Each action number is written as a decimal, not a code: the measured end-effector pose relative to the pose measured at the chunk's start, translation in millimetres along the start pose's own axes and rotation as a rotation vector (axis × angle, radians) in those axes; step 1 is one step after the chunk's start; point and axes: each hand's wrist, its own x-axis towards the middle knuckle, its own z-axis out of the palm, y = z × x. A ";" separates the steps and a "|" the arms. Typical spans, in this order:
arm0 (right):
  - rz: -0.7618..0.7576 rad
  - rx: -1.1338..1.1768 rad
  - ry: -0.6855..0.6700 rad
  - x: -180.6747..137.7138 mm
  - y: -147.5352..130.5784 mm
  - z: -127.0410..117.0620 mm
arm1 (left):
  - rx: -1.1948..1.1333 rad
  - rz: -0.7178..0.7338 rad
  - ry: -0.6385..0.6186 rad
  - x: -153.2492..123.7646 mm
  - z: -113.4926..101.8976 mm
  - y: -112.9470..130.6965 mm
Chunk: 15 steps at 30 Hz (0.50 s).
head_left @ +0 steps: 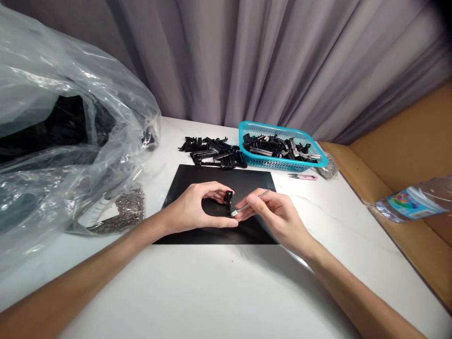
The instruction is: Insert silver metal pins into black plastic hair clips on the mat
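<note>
Over a black mat (pixel 247 181), my left hand (pixel 197 207) grips a small black plastic part (pixel 229 203) upright between thumb and fingers. My right hand (pixel 275 212) is closed like a pen grip around a thin metal tool (pixel 247 205). The tool's pale, flat tip is close to the lower end of the part; I cannot tell whether they touch. Behind the mat lies a loose pile of similar black parts (pixel 215 153). A blue plastic basket (pixel 282 165) beside the pile holds many more of them, some with silvery strips.
To the left bulges a large clear plastic bag (pixel 116 80) with dark contents. A bag of small metal pieces (pixel 127 212) lies by it. Pink thread snips (pixel 306 177) rest right of the mat. A plastic bottle (pixel 413 202) and a cardboard box (pixel 406 127) stand at the right.
</note>
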 end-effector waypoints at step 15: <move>-0.066 -0.123 -0.042 -2.2 4.8 -2.0 | -0.014 -0.067 -0.006 -0.5 4.0 -7.1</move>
